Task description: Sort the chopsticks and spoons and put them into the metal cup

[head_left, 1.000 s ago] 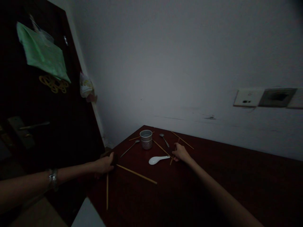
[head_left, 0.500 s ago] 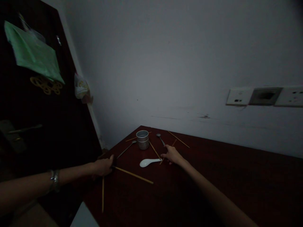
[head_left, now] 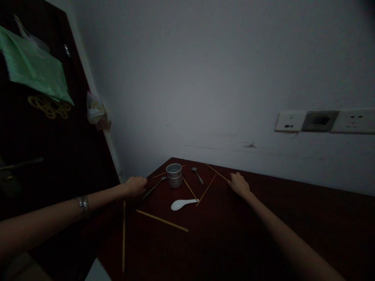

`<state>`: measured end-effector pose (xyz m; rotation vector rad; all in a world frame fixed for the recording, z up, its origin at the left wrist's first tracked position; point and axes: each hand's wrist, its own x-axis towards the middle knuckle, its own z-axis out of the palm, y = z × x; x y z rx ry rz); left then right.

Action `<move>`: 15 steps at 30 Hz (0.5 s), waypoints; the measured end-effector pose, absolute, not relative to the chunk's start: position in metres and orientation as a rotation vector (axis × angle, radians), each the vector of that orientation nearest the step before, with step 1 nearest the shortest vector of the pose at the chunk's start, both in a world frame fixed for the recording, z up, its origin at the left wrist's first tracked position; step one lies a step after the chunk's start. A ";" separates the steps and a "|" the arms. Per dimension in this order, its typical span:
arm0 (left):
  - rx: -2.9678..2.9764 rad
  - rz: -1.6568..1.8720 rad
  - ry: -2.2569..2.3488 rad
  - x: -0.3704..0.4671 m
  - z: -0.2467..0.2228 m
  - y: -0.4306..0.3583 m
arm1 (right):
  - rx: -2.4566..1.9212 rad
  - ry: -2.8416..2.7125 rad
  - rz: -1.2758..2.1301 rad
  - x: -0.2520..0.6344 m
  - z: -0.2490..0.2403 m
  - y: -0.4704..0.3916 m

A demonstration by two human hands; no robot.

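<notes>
My right hand [head_left: 238, 184] is closed at the near end of a chopstick [head_left: 216, 171] by the wall. My left hand [head_left: 135, 186] is closed at the table's left edge, beside the handle end of a metal spoon [head_left: 155, 186]; whether it holds anything is hidden. A silver perforated cup [head_left: 175, 176] stands at the back corner. Another metal spoon [head_left: 197, 175] lies to its right. The white spoon [head_left: 180, 204] lies in front of the cup, its handle tip meeting two chopsticks, one being the slanted chopstick [head_left: 206, 190].
Two more chopsticks lie nearer, one crosswise [head_left: 162, 220] and one lengthwise [head_left: 124, 238]. A pale sheet-like object [head_left: 98, 271] is at the lower left. The wall [head_left: 205, 78] borders the dark table [head_left: 234, 234]; a door with a green cloth [head_left: 35, 70] stands left.
My right hand has moved right, from the metal spoon and slanted chopstick to the chopstick by the wall. My left hand has moved up and away from the crosswise chopstick's end. The view has shifted slightly.
</notes>
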<state>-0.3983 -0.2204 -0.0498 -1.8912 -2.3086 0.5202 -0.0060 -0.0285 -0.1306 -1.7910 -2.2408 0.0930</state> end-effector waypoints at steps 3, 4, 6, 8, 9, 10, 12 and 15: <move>-1.826 0.470 -2.273 -0.414 -0.049 -0.186 | -1.822 -2.251 0.094 0.002 -0.138 -0.023; -1.797 0.441 -2.275 -0.419 -0.051 -0.174 | -1.823 -2.247 0.102 0.002 -0.140 -0.022; -1.766 0.376 -2.309 -0.427 -0.059 -0.152 | -1.817 -2.235 0.110 0.001 -0.142 -0.021; -1.762 0.334 -2.374 -0.431 -0.069 -0.133 | -1.805 -2.225 0.107 -0.001 -0.142 -0.021; -1.771 0.322 -2.403 -0.431 -0.075 -0.125 | -1.802 -2.222 0.106 -0.002 -0.141 -0.021; -1.787 0.314 -2.422 -0.430 -0.081 -0.117 | -1.804 -2.221 0.105 -0.002 -0.140 -0.021; -1.829 0.291 -2.440 -0.425 -0.091 -0.106 | -1.821 -2.220 0.103 -0.002 -0.138 -0.022; -1.870 0.235 -2.448 -0.418 -0.102 -0.095 | -1.849 -2.220 0.092 0.001 -0.136 -0.024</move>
